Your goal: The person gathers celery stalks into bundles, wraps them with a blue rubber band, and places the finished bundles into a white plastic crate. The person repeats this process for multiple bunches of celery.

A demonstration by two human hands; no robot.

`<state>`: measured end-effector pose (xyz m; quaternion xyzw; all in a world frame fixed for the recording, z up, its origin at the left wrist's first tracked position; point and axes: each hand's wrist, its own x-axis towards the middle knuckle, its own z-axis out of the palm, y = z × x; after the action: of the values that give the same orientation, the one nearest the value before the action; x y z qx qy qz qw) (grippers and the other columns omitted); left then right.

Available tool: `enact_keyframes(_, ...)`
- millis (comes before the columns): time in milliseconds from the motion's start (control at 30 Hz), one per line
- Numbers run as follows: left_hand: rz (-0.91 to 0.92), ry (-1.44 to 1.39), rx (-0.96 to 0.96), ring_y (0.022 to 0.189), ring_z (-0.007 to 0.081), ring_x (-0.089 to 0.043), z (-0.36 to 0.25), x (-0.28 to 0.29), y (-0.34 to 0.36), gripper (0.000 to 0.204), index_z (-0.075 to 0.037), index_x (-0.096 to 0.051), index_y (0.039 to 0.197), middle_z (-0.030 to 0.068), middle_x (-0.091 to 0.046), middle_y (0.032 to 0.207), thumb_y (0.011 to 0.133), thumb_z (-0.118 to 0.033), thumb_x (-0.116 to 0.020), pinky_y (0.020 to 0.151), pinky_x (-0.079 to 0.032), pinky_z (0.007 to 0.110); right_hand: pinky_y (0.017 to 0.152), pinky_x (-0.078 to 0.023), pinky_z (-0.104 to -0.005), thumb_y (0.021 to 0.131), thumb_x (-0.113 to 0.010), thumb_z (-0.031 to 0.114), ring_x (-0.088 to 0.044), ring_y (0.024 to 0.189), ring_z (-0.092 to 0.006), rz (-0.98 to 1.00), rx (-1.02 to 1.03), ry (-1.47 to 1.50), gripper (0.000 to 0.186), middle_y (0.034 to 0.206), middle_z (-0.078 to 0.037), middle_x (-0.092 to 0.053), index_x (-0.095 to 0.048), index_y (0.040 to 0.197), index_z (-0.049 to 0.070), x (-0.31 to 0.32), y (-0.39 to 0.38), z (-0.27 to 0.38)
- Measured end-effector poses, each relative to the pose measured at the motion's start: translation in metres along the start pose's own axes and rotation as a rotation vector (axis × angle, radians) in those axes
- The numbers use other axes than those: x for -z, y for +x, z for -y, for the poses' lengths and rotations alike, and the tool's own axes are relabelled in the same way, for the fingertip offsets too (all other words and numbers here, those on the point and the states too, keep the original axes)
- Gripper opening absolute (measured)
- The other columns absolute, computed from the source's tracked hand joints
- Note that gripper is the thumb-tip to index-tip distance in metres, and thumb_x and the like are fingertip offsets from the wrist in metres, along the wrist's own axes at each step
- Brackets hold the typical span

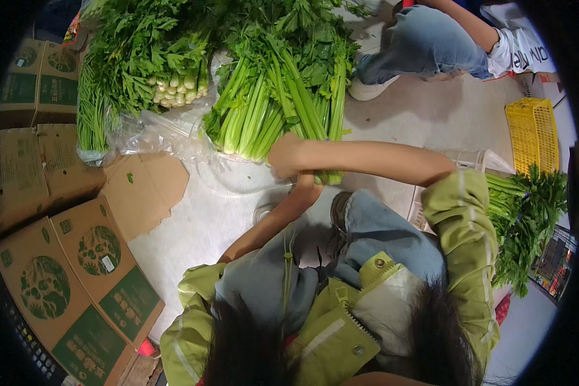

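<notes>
Pale green celery stalks (248, 116) with leafy tops lie in a bunched pile at the upper middle. My right hand (286, 154) reaches across to the lower end of the pile, its fingers curled inward; what they grip is hidden. Beneath that forearm is my left hand (307, 185), touching or very near the celery, its fingers mostly hidden. Clear plastic (141, 135) lies left of the pile.
Leafy white-stemmed greens (128, 77) lie upper left. Cardboard cartons (67, 283) line the left side, beside flattened cardboard (138, 186). Another person's jeans-clad leg (418, 45) is upper right. A yellow crate (531, 132) and more celery (521, 219) stand right.
</notes>
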<state>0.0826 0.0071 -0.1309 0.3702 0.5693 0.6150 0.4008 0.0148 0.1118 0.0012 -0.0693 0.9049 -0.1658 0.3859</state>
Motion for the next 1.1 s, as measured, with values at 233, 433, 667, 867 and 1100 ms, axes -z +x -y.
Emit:
enact_keyframes(233, -0.147, 0.112, -0.078, 0.113, 0.0297, -0.048, 0.018, 0.012, -0.016, 0.043, 0.002, -0.044, 0.128, 0.0168, -0.049, 0.124, 0.089, -0.011, -0.056, 0.098, -0.039, 0.038, 0.060, -0.048, -0.0430, 0.078, -0.066, 0.033, -0.063, 0.063, -0.0338, -0.398, -0.093, 0.488, 0.029, 0.070, -0.015, -0.066, -0.064, 0.076, 0.003, -0.014, 0.025, 0.021)
enact_keyframes(433, -0.109, -0.482, 0.119, 0.103, 0.0312, -0.054, -0.015, 0.026, -0.005, 0.041, 0.002, -0.045, 0.125, 0.0177, -0.054, 0.115, 0.091, -0.017, -0.055, 0.090, -0.045, 0.040, 0.054, -0.048, -0.0378, 0.083, -0.063, 0.020, -0.064, 0.060, -0.0264, -0.800, 0.320, 0.621, 0.016, 0.065, -0.011, -0.064, -0.064, 0.083, 0.005, 0.065, -0.117, 0.043)
enact_keyframes(667, -0.090, -1.118, 0.395, 0.091, 0.0329, -0.062, -0.042, 0.044, 0.011, 0.040, 0.002, -0.047, 0.122, 0.0187, -0.060, 0.106, 0.093, -0.024, -0.054, 0.082, -0.053, 0.042, 0.048, -0.035, -0.0218, 0.083, -0.069, 0.014, -0.051, 0.052, -0.0064, -0.912, 0.065, 0.604, 0.009, 0.058, 0.000, -0.057, -0.067, 0.086, 0.005, 0.075, -0.200, -0.002)
enact_keyframes(867, -0.070, -0.951, 0.375, 0.091, 0.0309, -0.064, -0.051, 0.043, 0.009, 0.050, -0.001, -0.044, 0.128, 0.0174, -0.061, 0.108, 0.095, -0.038, -0.049, 0.083, -0.052, 0.044, 0.049, -0.030, -0.0197, 0.086, -0.068, 0.014, -0.043, 0.057, 0.0000, -0.903, 0.137, 0.910, 0.013, 0.069, 0.003, -0.059, -0.066, 0.089, 0.001, 0.050, -0.193, -0.012)
enact_keyframes(1100, -0.072, -0.930, 0.291, 0.090, 0.0267, -0.064, -0.055, 0.031, 0.014, 0.047, -0.002, -0.043, 0.128, 0.0147, -0.062, 0.103, 0.096, -0.035, -0.052, 0.080, -0.054, 0.041, 0.055, -0.038, -0.0200, 0.086, -0.069, 0.012, -0.054, 0.065, -0.0036, -0.953, 0.558, 0.928, 0.014, 0.080, -0.002, -0.065, -0.068, 0.096, 0.003, 0.092, -0.159, 0.036)
